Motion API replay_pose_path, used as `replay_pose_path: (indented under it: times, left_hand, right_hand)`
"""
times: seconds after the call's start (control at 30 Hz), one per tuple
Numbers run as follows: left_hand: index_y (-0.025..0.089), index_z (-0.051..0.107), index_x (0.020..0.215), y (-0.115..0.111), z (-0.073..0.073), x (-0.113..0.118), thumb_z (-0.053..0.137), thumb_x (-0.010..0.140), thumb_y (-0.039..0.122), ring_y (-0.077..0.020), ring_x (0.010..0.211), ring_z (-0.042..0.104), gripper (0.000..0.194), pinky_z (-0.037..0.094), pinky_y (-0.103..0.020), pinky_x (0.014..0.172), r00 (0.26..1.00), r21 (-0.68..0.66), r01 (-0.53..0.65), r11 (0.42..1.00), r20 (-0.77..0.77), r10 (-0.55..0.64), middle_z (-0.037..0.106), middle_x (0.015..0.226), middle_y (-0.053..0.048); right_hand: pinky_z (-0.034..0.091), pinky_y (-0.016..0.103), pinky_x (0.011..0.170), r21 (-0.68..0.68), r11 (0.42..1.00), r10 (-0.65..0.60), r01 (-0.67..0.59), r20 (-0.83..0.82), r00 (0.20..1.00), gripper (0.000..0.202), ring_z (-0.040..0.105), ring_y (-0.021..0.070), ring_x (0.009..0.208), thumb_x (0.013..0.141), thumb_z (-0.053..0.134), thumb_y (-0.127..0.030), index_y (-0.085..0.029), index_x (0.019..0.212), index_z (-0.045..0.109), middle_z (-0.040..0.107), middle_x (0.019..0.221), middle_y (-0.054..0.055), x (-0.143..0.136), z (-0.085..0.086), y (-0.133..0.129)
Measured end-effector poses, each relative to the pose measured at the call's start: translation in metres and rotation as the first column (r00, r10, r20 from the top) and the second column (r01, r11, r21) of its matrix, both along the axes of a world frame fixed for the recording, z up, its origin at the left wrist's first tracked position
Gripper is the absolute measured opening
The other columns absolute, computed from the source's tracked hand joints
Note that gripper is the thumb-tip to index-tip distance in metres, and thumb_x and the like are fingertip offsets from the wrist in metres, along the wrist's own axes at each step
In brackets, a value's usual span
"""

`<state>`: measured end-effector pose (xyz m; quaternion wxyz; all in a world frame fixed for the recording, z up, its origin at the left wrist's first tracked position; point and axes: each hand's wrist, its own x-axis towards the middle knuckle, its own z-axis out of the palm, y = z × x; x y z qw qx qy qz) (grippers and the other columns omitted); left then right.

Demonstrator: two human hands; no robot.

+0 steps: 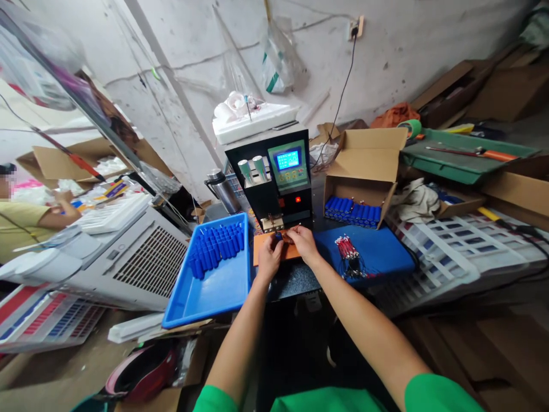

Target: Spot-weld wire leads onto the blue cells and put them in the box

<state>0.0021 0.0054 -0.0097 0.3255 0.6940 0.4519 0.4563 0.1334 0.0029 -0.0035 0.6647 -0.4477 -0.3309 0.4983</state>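
Observation:
Both hands meet over an orange board (262,252) in front of a black machine (253,200) with a lit blue screen. My left hand (270,256) has its fingers closed round a small dark blue cylinder (278,236). Just to the right, my right hand (301,240) pinches near the cylinder's right side; what lies between its fingertips is too small to make out. Blue cylinders (217,247) stand in rows in a blue tray (214,297) on the left. On a blue mat (386,252) at the right lies a bundle of red and black wires (349,254).
An open cardboard box (371,157) holds more blue cylinders. A metal flask (223,191) stands left of the machine. White foam (253,121) rests on top of it. A green tray (454,160) is at the right. Another person's arm (60,212) shows at the far left.

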Motion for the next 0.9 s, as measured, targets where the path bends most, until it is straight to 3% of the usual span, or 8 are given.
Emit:
replay_pose_path:
  times: [0.2, 0.4, 0.9]
  left_hand:
    - [0.016, 0.064, 0.116, 0.002, -0.006, 0.0, 0.059, 0.087, 0.033, -0.0224, 0.099, 0.067, 0.034, 0.05, -0.037, 0.092, 0.999, 0.02, -0.039, 0.999, -0.026, 0.039, 0.071, 0.107, -0.01]
    - [0.017, 0.065, 0.117, 0.006, -0.012, -0.002, 0.059, 0.088, 0.031, -0.021, 0.096, 0.066, 0.032, 0.051, -0.034, 0.09, 0.999, 0.042, -0.048, 0.998, -0.019, 0.049, 0.071, 0.102, -0.008]
    - [0.017, 0.065, 0.115, 0.003, -0.009, -0.002, 0.058, 0.088, 0.026, -0.0199, 0.091, 0.066, 0.03, 0.051, -0.033, 0.086, 0.998, 0.097, -0.049, 0.994, -0.043, 0.053, 0.071, 0.1, -0.007]
  right_hand:
    - [0.048, 0.027, 0.066, 0.046, 0.999, -0.017, 0.009, 0.172, 0.985, 0.017, 0.063, 0.0182, 0.072, 0.071, 0.065, -0.037, -0.021, 0.067, 0.065, 0.068, 0.071, 0.002, -0.005, -0.009, 0.011]
    - [0.049, 0.027, 0.066, 0.034, 0.998, -0.055, 0.045, 0.392, 0.919, 0.017, 0.064, 0.0197, 0.074, 0.075, 0.062, -0.036, -0.019, 0.073, 0.067, 0.071, 0.074, 0.003, -0.007, -0.009, 0.013]
    - [0.047, 0.028, 0.065, 0.039, 0.999, -0.042, 0.029, 0.404, 0.914, 0.017, 0.064, 0.0203, 0.074, 0.076, 0.061, -0.035, -0.019, 0.073, 0.065, 0.07, 0.076, 0.004, -0.008, -0.004, 0.01]
